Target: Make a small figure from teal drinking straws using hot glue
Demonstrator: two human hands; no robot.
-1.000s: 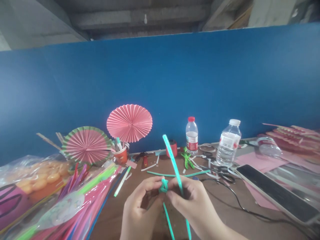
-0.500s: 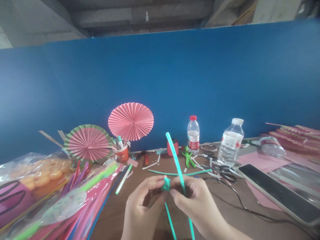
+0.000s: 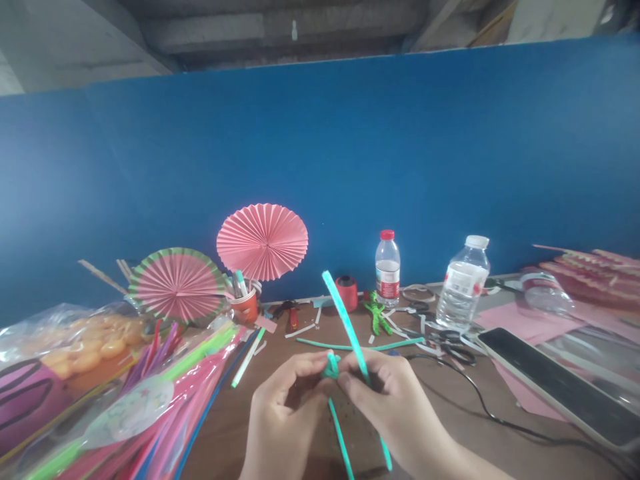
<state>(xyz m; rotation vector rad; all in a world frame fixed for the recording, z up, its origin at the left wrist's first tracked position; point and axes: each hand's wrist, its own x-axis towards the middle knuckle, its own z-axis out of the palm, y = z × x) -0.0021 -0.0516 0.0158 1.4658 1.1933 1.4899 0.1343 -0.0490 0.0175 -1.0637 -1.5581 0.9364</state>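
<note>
A teal pipe cleaner is twisted into a small knotted shape between my two hands. My left hand is closed, thumb and forefinger pinching the knot from the left. On the other side my right hand is also closed, its fingers around the long straight length that slants up past them. Two teal ends hang below the hands toward the table's front. Behind the fingers, another teal pipe cleaner lies flat on the brown table. A bright green twisted pipe-cleaner figure is farther back.
Bagged pipe cleaners fill the left side. Paper fans and a marker cup stand behind. Bottles, scissors and paper scraps lie toward the back. A phone and black cable are at right.
The upright length of teal pipe cleaner has tipped slightly to the left, its top now clear of the red roll behind. Both hands keep nearly the same place and grip.
</note>
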